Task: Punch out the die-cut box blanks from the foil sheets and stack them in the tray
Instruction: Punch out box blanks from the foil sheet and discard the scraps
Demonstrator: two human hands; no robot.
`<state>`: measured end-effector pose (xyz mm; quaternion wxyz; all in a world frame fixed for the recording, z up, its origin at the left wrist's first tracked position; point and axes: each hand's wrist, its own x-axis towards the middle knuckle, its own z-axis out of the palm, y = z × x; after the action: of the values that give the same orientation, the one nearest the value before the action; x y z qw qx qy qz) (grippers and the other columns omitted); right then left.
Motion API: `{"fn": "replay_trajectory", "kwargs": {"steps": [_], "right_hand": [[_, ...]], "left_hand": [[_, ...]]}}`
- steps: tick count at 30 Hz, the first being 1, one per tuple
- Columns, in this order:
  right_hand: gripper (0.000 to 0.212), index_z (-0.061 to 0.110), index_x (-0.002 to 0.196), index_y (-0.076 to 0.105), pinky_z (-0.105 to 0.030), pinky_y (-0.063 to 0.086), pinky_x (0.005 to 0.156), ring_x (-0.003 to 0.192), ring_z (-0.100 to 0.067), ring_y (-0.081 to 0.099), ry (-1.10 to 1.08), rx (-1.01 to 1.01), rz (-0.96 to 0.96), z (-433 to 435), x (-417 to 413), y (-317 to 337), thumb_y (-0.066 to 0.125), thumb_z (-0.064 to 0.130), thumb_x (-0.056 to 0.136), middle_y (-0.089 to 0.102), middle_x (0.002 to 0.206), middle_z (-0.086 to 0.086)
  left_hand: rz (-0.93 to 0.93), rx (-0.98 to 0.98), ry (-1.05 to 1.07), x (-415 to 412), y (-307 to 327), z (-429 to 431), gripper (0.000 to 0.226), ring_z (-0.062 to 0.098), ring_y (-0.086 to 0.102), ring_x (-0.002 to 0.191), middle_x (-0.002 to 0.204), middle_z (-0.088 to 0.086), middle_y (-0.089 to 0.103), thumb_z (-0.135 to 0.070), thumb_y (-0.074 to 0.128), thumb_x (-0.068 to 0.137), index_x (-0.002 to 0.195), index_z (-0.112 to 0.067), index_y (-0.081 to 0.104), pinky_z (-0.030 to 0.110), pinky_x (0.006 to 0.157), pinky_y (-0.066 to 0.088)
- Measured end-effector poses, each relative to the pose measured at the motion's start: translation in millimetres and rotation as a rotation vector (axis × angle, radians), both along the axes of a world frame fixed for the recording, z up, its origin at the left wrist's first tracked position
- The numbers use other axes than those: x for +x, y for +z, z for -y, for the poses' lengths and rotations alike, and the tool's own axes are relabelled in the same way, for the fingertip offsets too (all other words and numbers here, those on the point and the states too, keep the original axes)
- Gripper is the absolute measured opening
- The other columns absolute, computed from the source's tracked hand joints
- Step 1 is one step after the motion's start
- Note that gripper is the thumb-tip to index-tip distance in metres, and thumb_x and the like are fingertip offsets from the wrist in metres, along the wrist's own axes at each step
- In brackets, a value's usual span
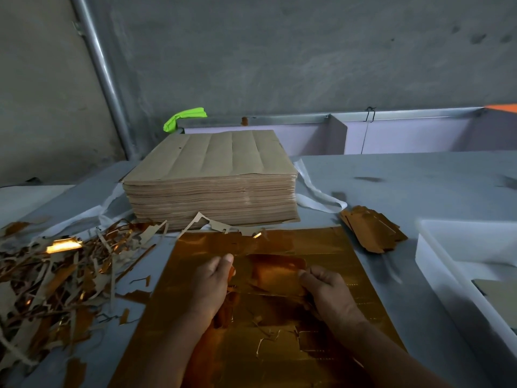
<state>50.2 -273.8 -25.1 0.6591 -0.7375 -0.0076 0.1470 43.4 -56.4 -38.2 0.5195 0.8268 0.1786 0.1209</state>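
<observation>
Mid punch-out here. Both hands are on one gold box blank, held just above the foil sheet that lies flat on the tabletop. The left hand pinches the blank's left edge between thumb and fingers, and the right hand pinches the right edge. It's a bit blurry, so I can't tell if the blank is fully free or if a tab or two is hanging on along its lower edge.

My read is that this is the separating step, not the stacking one. Next up, it needs any last nicks torn loose without creasing the foil, then a carry over to the white tray on the right, which has what looks like one flat piece in it already.

There's also a little pile of punched blanks just past the sheet's far right corner, a tall stack of uncut sheets brown side up behind, and a big scrap heap on the left.
</observation>
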Motion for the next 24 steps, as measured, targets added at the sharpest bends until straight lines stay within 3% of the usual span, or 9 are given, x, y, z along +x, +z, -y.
{"fn": "replay_trajectory", "kwargs": {"steps": [4, 9, 11, 15, 21, 24], "right_hand": [[0.021, 0.012, 0.092, 0.061, -0.02, 0.041, 0.044, 0.06, -0.016, 0.057, -0.107, 0.041, -0.001, -1.9, -0.7, 0.3, 0.052, 0.029, 0.101, 0.062, 0.08, -0.008], [0.016, 0.018, 0.103, 0.06, -0.023, 0.04, 0.043, 0.053, -0.014, 0.051, -0.222, 0.17, -0.073, 1.3, 1.1, 0.5, 0.051, 0.031, 0.101, 0.058, 0.072, -0.007], [0.019, 0.016, 0.104, 0.06, -0.024, 0.041, 0.045, 0.051, -0.013, 0.05, -0.258, 0.221, -0.091, 2.8, 1.8, 0.0, 0.05, 0.032, 0.101, 0.058, 0.068, -0.006], [0.018, 0.019, 0.105, 0.061, -0.029, 0.046, 0.058, 0.065, -0.018, 0.057, -0.323, 0.294, -0.077, 3.1, 4.2, -0.6, 0.051, 0.034, 0.101, 0.063, 0.081, -0.009], [0.028, 0.014, 0.103, 0.062, -0.027, 0.045, 0.053, 0.055, -0.014, 0.053, -0.327, 0.355, -0.066, 6.5, 6.6, -4.5, 0.05, 0.04, 0.1, 0.06, 0.07, -0.005], [0.029, 0.015, 0.101, 0.062, -0.029, 0.044, 0.057, 0.056, -0.015, 0.053, -0.357, 0.443, -0.082, 9.2, 7.5, -4.6, 0.048, 0.041, 0.1, 0.063, 0.068, -0.004]], "left_hand": [[0.005, -0.006, 0.018, 0.0, -2.2, -0.2, 0.033, 0.01, 0.06, 0.08, 0.089, -0.002, 0.065, -0.043, 0.043, 0.103, 0.093, -0.019, 0.063, 0.022, 0.06, 0.04], [0.03, -0.029, 0.05, 1.1, -5.0, -0.7, 0.031, 0.013, 0.056, 0.073, 0.089, 0.005, 0.065, -0.041, 0.042, 0.103, 0.09, -0.021, 0.062, 0.023, 0.06, 0.042], [0.028, -0.016, 0.052, 1.4, -6.0, -0.2, 0.03, 0.013, 0.058, 0.074, 0.091, 0.005, 0.066, -0.041, 0.042, 0.103, 0.09, -0.022, 0.061, 0.023, 0.06, 0.042], [0.02, 0.019, 0.044, 1.8, -6.0, 0.3, 0.032, 0.022, 0.06, 0.076, 0.093, 0.015, 0.068, -0.04, 0.042, 0.103, 0.089, -0.019, 0.062, 0.026, 0.06, 0.042], [0.011, 0.047, 0.038, 1.7, -4.9, 2.5, 0.033, 0.018, 0.055, 0.072, 0.096, 0.02, 0.067, -0.04, 0.042, 0.103, 0.089, -0.018, 0.061, 0.026, 0.058, 0.039], [0.018, 0.051, 0.052, 0.5, -3.9, 2.6, 0.034, 0.017, 0.053, 0.067, 0.088, 0.017, 0.065, -0.04, 0.043, 0.103, 0.087, -0.018, 0.061, 0.025, 0.056, 0.038]]}}
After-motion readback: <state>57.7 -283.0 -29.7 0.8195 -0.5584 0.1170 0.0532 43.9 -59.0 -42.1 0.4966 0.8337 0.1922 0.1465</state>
